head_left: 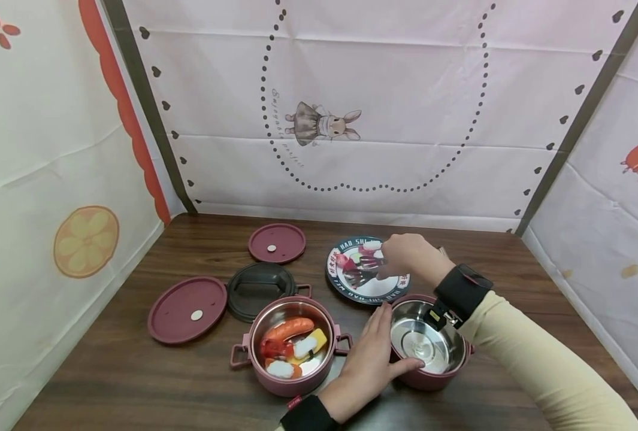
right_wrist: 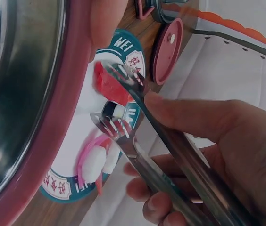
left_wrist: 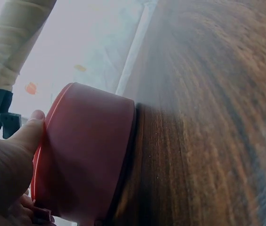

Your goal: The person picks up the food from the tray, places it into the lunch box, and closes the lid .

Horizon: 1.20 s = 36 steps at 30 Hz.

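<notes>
My right hand [head_left: 407, 257] holds metal tongs [right_wrist: 189, 162] over a round plate [head_left: 333, 281] with a blue-green lettered rim. In the right wrist view the tongs' two tips are spread apart above a small black-and-white roll [right_wrist: 110, 109]. A red piece [right_wrist: 109, 84] and a pink-and-white piece [right_wrist: 93, 165] flank it on the plate. My left hand [head_left: 364, 365] grips the side of a dark red pot [head_left: 432, 382], thumb at its near rim and fingers along its left side. Shiny metal lines this pot, and no food shows in it.
Left of my left hand stands a second pot [head_left: 292, 386] with a toy sausage [head_left: 292, 328] and other toy food inside. A black lid [head_left: 259, 287] lies behind it. Two dark red lids [head_left: 175, 311] lie farther left and back. Fabric walls [head_left: 405, 108] enclose the table.
</notes>
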### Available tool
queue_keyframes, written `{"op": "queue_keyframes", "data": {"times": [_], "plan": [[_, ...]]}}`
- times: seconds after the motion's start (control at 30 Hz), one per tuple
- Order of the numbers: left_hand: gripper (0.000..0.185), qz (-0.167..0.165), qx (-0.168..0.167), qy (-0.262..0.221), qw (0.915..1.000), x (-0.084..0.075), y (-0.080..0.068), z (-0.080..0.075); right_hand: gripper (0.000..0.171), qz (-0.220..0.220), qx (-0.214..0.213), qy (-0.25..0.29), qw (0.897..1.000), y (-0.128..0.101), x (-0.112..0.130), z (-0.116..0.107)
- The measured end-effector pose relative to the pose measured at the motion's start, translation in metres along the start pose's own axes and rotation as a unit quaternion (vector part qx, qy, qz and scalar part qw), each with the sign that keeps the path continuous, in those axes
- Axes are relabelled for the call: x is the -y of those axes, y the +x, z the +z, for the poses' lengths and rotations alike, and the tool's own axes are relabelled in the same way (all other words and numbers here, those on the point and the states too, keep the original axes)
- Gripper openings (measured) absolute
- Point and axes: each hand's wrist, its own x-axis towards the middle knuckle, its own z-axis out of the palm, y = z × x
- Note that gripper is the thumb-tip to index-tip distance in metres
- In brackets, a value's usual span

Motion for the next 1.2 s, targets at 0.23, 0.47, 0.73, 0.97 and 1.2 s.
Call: {"op": "queue_keyframes", "data": {"times": [0.23, 0.47, 0.73, 0.97, 1.2], "plan": [[0.102, 0.000, 0.006, 0.004, 1.0000, -0.001, 0.000, 0.001, 0.029, -0.044, -0.055, -0.051, 0.996, 0.000, 0.001, 0.003], [0.103, -0.003, 0.013, 0.009, 0.9999, -0.001, 0.000, 0.002, 0.025, -0.079, -0.097, -0.037, 0.991, -0.010, -0.016, 0.010], [0.103, -0.005, 0.015, 0.006, 0.9999, -0.001, -0.001, 0.000, 0.017, -0.091, -0.109, -0.015, 0.990, -0.033, -0.040, -0.005], [0.105, -0.017, 0.019, -0.002, 0.9997, -0.001, 0.000, 0.000, 0.015, -0.100, -0.090, -0.025, 0.991, -0.074, -0.054, -0.027], [0.105, -0.010, 0.014, 0.004, 0.9998, 0.001, 0.000, 0.001, 0.017, -0.098, -0.084, -0.046, 0.991, -0.116, -0.068, -0.027]]}}
